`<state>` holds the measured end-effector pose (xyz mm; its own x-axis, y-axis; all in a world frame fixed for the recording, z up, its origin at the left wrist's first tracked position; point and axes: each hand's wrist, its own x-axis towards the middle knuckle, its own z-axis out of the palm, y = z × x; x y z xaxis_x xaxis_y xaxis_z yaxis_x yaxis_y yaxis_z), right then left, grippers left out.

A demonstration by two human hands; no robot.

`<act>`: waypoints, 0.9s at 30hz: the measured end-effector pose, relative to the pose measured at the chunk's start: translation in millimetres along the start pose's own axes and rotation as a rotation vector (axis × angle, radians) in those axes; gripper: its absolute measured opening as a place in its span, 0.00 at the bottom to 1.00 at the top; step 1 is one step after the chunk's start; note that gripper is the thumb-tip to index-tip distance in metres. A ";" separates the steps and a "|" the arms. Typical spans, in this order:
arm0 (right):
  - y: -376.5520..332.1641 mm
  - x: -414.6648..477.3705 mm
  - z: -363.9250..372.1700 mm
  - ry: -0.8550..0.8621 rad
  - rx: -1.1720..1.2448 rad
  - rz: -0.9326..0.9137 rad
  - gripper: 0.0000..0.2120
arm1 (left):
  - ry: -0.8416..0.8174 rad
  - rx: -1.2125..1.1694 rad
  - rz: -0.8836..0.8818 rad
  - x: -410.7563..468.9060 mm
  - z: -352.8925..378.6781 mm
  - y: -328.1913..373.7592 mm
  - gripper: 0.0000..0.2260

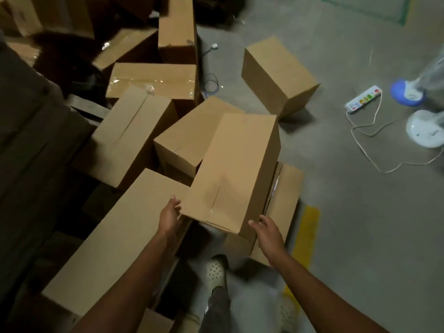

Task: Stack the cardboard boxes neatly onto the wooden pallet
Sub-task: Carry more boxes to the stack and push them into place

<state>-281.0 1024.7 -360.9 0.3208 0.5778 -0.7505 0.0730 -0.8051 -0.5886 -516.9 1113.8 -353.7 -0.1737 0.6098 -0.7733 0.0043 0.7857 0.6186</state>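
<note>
Head view, near to far. My pale perforated shoe point(215, 272) stands on the grey concrete floor point(360, 212), just beside a yellow floor stripe point(307, 236). My left hand point(170, 213) lies with fingers straight against the near left corner of the tilted box point(235, 169). My right hand point(269, 234) is spread wide at its near right corner, thumb towards the end face and fingers on the side. Neither hand curls round the cardboard, and I cannot tell how firmly either presses. The tilted box leans over a lower box point(287, 195) on its right. A long box point(115, 236) lies beside my left forearm. Behind the tilted box sits a slanted box point(189, 138), and to its left a slit-top box point(129, 135). Farther back lie a taped box point(153, 79) and an upright box point(176, 30). Dark slats point(89, 109) show between the boxes at left; whether they are the pallet I cannot tell. A lone box point(276, 75) stands apart on the floor. At far right are a power strip point(364, 99) and a white fan base point(425, 132)
</note>
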 end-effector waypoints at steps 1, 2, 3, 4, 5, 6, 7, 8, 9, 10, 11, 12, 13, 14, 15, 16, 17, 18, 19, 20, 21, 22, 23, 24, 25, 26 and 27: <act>1.9 12.8 5.8 0.005 0.016 0.019 0.29 | 0.007 0.009 -0.026 19.3 0.3 -2.8 0.25; 4.4 25.6 11.2 0.013 0.024 0.033 0.30 | 0.013 0.017 -0.045 35.0 1.7 -4.1 0.26; 8.3 36.9 16.3 0.017 0.028 0.048 0.30 | 0.016 0.029 -0.058 49.6 3.4 -6.8 0.26; 12.7 46.4 20.8 0.016 0.032 0.063 0.30 | 0.014 0.049 -0.066 61.8 5.3 -9.4 0.27; 17.4 54.0 25.3 0.007 0.045 0.082 0.31 | 0.006 0.074 -0.068 71.5 8.5 -11.6 0.27; 22.9 61.3 29.7 -0.004 0.070 0.109 0.31 | 0.002 0.094 -0.066 81.8 12.3 -14.2 0.27; 27.7 67.7 34.3 -0.012 0.100 0.140 0.32 | -0.003 0.104 -0.061 91.8 15.5 -17.8 0.27; 31.8 72.3 38.5 -0.020 0.130 0.166 0.33 | -0.012 0.097 -0.069 98.5 19.0 -19.8 0.26; 35.7 76.8 42.4 -0.032 0.153 0.183 0.33 | -0.023 0.088 -0.084 103.7 22.4 -20.3 0.25; 40.5 81.1 46.6 -0.045 0.174 0.194 0.34 | -0.043 0.084 -0.098 108.7 24.8 -20.7 0.25; 43.2 83.5 50.3 -0.065 0.196 0.202 0.34 | -0.070 0.097 -0.104 114.6 26.1 -22.8 0.24; 45.4 84.2 54.3 -0.091 0.228 0.216 0.36 | -0.097 0.124 -0.105 120.9 26.8 -26.0 0.22; 46.5 83.9 57.3 -0.114 0.267 0.227 0.37 | -0.116 0.147 -0.092 125.1 25.9 -27.5 0.20; 45.2 81.3 59.4 -0.126 0.306 0.239 0.40 | -0.129 0.172 -0.084 127.4 24.7 -28.1 0.18; 43.3 78.9 60.1 -0.124 0.335 0.242 0.45 | -0.135 0.197 -0.072 126.3 24.1 -25.4 0.17; 41.1 76.2 59.1 -0.111 0.349 0.235 0.51 | -0.138 0.223 -0.054 125.7 22.9 -23.1 0.16; 38.5 73.7 56.2 -0.095 0.352 0.221 0.56 | -0.140 0.251 -0.032 122.4 21.9 -18.6 0.15; 33.4 69.0 50.4 -0.072 0.358 0.205 0.58 | -0.148 0.271 -0.006 118.0 21.8 -13.3 0.15; 28.5 64.9 43.4 -0.051 0.360 0.186 0.57 | -0.151 0.278 0.022 111.1 22.1 -5.7 0.16; 21.0 58.1 35.6 -0.027 0.366 0.173 0.55 | -0.147 0.271 0.046 104.5 22.6 2.4 0.16; 14.1 51.0 27.0 -0.002 0.373 0.166 0.51 | -0.137 0.265 0.064 96.3 23.9 9.6 0.16; 6.5 44.4 18.0 0.019 0.399 0.164 0.47 | -0.130 0.262 0.080 86.9 26.3 17.7 0.15; 0.6 38.5 9.0 0.044 0.427 0.159 0.43 | -0.125 0.241 0.102 77.4 29.0 25.5 0.14; -8.1 29.8 0.4 0.079 0.443 0.158 0.41 | -0.132 0.217 0.116 65.4 31.9 34.3 0.13; -15.7 22.5 -9.0 0.115 0.451 0.142 0.41 | -0.150 0.189 0.135 52.7 35.7 43.8 0.12; -22.3 14.1 -17.8 0.156 0.465 0.121 0.44 | -0.179 0.177 0.154 40.2 39.2 51.9 0.12; -26.7 6.8 -26.4 0.192 0.477 0.098 0.48 | -0.211 0.167 0.186 29.5 42.3 58.5 0.13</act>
<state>-255.8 1046.6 -342.4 0.4751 0.4317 -0.7668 -0.3896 -0.6781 -0.6232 -480.1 1182.2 -346.2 0.0531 0.7388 -0.6718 0.1811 0.6545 0.7341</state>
